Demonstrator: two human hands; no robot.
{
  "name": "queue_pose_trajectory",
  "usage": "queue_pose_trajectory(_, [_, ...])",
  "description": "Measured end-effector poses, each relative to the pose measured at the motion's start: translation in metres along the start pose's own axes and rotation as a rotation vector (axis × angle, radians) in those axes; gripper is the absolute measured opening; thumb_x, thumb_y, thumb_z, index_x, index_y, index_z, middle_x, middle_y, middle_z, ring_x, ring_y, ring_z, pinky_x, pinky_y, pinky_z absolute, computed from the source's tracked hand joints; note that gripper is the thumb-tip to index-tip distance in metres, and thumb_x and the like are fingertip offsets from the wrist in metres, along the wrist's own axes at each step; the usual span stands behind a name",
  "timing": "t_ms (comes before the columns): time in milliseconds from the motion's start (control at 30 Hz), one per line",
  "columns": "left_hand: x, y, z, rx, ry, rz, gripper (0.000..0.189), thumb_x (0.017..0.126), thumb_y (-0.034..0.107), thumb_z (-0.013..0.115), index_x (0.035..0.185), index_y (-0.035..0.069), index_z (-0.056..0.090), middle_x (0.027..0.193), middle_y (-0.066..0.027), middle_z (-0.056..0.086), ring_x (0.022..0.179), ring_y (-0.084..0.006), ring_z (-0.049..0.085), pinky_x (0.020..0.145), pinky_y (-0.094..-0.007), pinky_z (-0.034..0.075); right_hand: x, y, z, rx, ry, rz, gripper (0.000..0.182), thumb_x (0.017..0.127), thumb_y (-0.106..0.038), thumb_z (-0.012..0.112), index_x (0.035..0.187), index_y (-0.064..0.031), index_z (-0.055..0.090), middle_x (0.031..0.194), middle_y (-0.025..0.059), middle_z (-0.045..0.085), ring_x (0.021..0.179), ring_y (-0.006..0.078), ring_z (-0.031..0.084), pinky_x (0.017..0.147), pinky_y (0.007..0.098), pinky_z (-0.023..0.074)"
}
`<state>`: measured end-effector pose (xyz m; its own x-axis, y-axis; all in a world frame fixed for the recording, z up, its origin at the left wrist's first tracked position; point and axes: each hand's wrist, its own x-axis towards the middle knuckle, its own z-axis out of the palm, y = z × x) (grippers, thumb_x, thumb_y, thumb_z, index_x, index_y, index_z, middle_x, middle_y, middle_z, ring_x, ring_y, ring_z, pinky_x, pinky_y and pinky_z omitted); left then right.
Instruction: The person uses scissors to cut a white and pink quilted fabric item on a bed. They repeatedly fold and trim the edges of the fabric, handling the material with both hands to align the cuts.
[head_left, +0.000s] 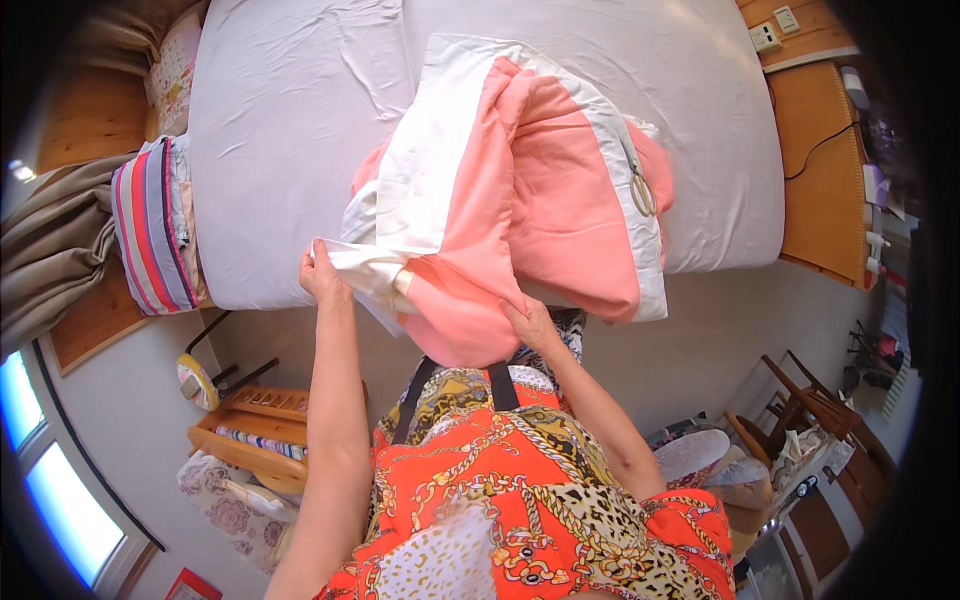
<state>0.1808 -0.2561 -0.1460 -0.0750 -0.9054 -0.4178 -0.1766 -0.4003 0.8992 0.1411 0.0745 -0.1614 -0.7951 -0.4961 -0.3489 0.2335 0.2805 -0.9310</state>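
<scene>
A pink quilt with wide white borders (562, 187) lies bunched on the near part of the bed, partly folded over itself. Between the thumb and fingers of my left hand (324, 276) is a white corner of its fabric, pulled out to the left. My right hand (532, 322) grips the pink fabric at the near edge, close to my body. A fold sags between both hands and hides part of the layers beneath. On the right white border rests a pair of looped metal handles (643, 193), apparently scissors; the blades are not visible.
The bed (285, 150) is covered by a pale lavender sheet. Folded striped bedding (154, 229) sits at its left side. To the right stands a wooden cabinet (821, 165) with a black cable. A wooden chair (810, 412) is at lower right, a wooden rack (255, 435) at lower left.
</scene>
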Motion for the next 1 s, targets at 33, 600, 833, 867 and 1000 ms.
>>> queue_pose_trajectory(33, [-0.003,-0.004,0.001,0.284,-0.038,0.225,0.033,0.080,0.019,0.062,0.104,0.000,0.052,0.100,-0.0121,0.054,0.088,-0.0192,0.052,0.077,-0.0326,0.044,-0.005,0.000,-0.001,0.056,-0.036,0.074,0.034,0.085,-0.027,0.055,0.105,-0.0006,0.056,0.086,0.0091,0.062,0.078,0.0135,0.053,0.075,0.0275,0.0429])
queue_pose_trajectory(600, [-0.101,-0.027,0.064,1.016,-1.098,0.789,0.010,0.069,0.005,0.056,0.079,0.006,0.053,0.062,-0.0164,0.056,0.061,-0.0344,0.057,0.054,-0.0416,0.044,0.034,-0.001,-0.016,0.058,-0.029,0.169,0.067,0.070,-0.030,0.069,0.120,0.0044,0.040,0.113,0.0153,0.051,0.102,0.0208,0.050,0.086,0.0317,0.0403])
queue_pose_trajectory(833, [-0.104,-0.005,0.063,1.100,-0.836,1.051,0.011,0.065,0.007,0.057,0.071,0.007,0.048,0.057,-0.0120,0.055,0.054,-0.0302,0.056,0.048,-0.0391,0.041,0.078,-0.023,-0.009,-0.035,-0.053,0.166,0.056,0.070,-0.035,0.068,0.103,0.0077,0.051,0.092,0.0238,0.058,0.089,0.0325,0.057,0.077,0.0363,0.0440])
queue_pose_trajectory(867, [-0.098,-0.006,0.062,1.089,-0.804,1.126,0.013,0.062,0.004,0.056,0.068,0.008,0.046,0.055,-0.0096,0.054,0.050,-0.0289,0.053,0.045,-0.0385,0.039,0.073,-0.028,-0.011,-0.007,-0.042,0.129,0.055,0.071,-0.035,0.067,0.102,0.0077,0.052,0.089,0.0237,0.059,0.087,0.0335,0.058,0.076,0.0364,0.0445])
queue_pose_trajectory(1000, [-0.090,-0.013,0.058,1.105,-0.733,1.201,0.016,0.060,0.000,0.055,0.069,0.010,0.048,0.056,-0.0072,0.054,0.049,-0.0275,0.051,0.046,-0.0382,0.037,0.052,-0.045,-0.014,-0.019,-0.005,0.082,0.051,0.072,-0.034,0.067,0.101,0.0053,0.053,0.090,0.0233,0.059,0.088,0.0346,0.058,0.075,0.0365,0.0451])
